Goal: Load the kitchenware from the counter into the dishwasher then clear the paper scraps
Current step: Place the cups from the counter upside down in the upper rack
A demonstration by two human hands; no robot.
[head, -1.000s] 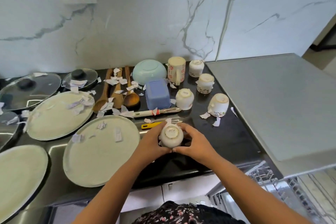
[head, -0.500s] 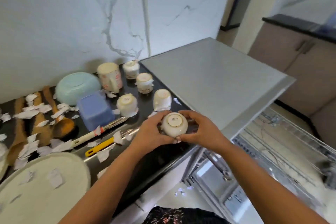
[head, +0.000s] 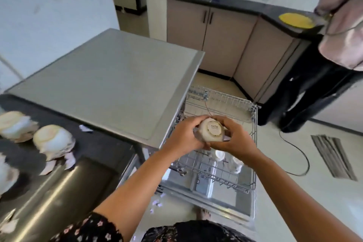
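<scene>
Cream ceramic cup point(head: 211, 129), base up, is gripped by the left hand point(head: 184, 137) and the right hand point(head: 235, 141). Fingers curl round its wall, probably to keep it inverted for draining. It hangs over the pulled-out silver wire dishwasher rack point(head: 254, 143), above two pale vessels point(head: 219, 155) set in it. Farther left, white inverted cups point(head: 54, 139) and white paper scraps point(head: 67, 161) lie near the black counter's right edge.
</scene>
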